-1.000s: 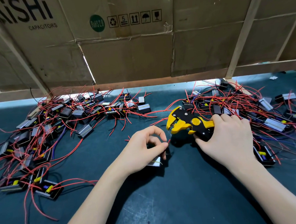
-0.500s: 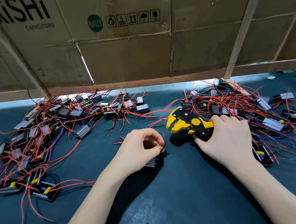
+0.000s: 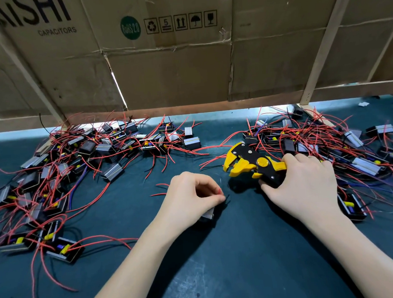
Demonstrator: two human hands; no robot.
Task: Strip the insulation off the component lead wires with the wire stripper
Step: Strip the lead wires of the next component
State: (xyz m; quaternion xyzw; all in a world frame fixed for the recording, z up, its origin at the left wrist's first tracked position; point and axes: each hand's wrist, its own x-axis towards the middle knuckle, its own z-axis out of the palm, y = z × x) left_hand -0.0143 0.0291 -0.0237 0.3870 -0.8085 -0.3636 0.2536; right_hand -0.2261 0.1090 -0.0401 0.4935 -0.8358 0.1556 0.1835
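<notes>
The right hand (image 3: 304, 186) grips the yellow-and-black wire stripper (image 3: 252, 162) on the dark green mat (image 3: 232, 261); the left hand (image 3: 189, 200) pinches a red lead wire (image 3: 220, 190), apparently of the small grey-cased component (image 3: 207, 215) beneath it.

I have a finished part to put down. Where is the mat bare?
Bare mat lies between the forearms, and between the left pile and left hand. The right pile is crowded.

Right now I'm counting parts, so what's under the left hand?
Under the left hand a silver-edged component peeks out on the mat; its fingers pinch a red wire tip. The component's body stays covered.
</notes>
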